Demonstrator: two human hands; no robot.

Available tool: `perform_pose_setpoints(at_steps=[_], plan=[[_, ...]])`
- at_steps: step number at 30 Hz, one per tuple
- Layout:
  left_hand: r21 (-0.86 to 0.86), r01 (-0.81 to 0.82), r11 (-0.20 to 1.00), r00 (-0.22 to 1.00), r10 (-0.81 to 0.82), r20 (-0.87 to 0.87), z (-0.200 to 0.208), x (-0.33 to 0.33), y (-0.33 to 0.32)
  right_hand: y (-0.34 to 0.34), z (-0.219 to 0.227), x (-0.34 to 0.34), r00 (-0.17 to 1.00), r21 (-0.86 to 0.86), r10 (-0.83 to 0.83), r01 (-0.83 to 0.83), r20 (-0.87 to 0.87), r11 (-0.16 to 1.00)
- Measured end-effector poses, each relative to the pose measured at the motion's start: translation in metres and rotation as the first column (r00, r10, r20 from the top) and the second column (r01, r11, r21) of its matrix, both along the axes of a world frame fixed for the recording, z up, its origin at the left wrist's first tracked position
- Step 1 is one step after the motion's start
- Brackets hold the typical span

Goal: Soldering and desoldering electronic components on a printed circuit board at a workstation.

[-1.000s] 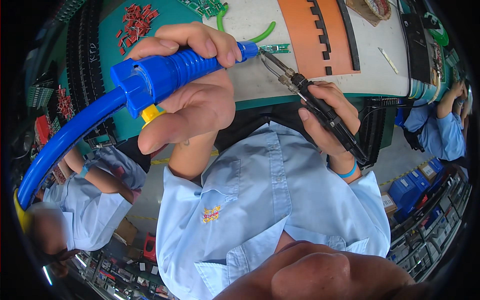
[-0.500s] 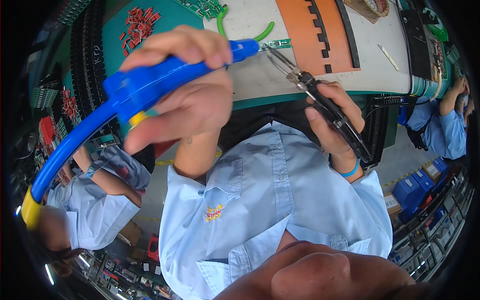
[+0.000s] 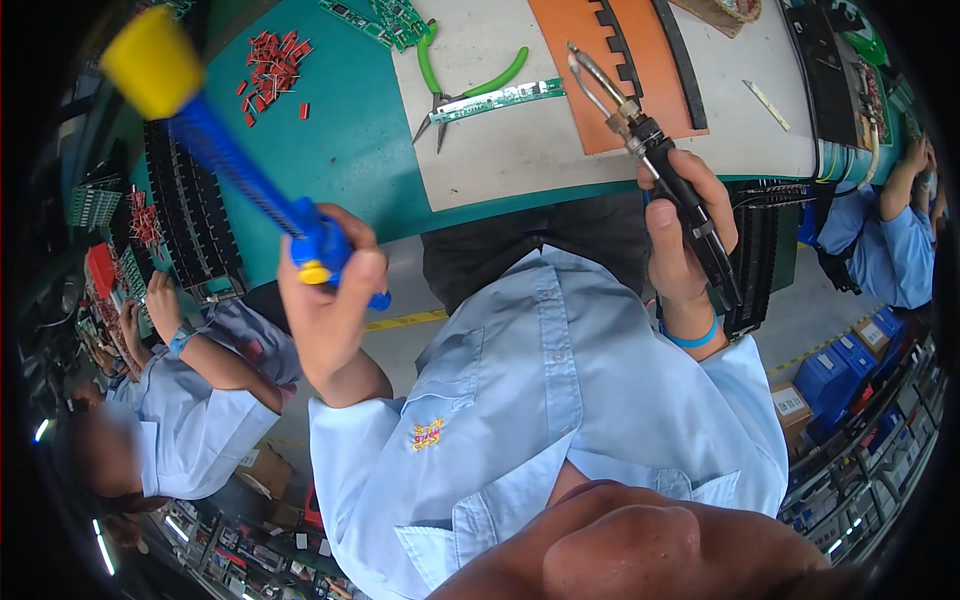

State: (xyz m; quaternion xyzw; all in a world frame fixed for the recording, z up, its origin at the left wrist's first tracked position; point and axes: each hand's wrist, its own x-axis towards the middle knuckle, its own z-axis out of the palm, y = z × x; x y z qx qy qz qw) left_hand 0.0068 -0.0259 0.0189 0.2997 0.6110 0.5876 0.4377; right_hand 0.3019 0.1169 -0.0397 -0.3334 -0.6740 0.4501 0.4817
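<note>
My left hand is closed round a blue solder sucker with a yellow end. That end is raised toward the upper left, and the pump is off the table. In my right hand is a black soldering iron with two metal prongs, pointing up and left over the orange mat. On the white mat, a narrow green circuit board strip lies across green-handled pliers, whose pointed jaws face me. Neither hand touches the strip or the pliers.
Red components lie heaped on the green table mat, with green circuit boards behind. A black toothed strip edges the orange mat. Co-workers sit to the left and right.
My left hand has drawn the solder sucker back and left, away from the circuit board strip, swinging its yellow end up. The soldering iron has lifted off the strip and shifted right.
</note>
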Motion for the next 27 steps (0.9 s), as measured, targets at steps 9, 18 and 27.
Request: perform_pose_setpoints(at_steps=[9, 18, 27], plan=[[-0.658, 0.363, 0.66, 0.399, -0.748, -0.53, -0.043, 0.043, -0.013, 0.004, 0.006, 0.008, 0.896, -0.069, 0.344, -0.377, -0.28, 0.924], [-0.185, 0.489, 0.852, 0.642, -0.495, -0.586, -0.094, 0.111, -0.01, -0.026, -0.004, -0.029, 0.721, 0.135, 0.691, -0.68, -0.057, 0.721], [-0.386, 0.331, 0.861, 0.623, -0.507, -0.595, -0.081, 0.075, -0.022, 0.012, 0.017, -0.068, 0.803, 0.414, 0.582, -0.577, 0.13, 0.704]])
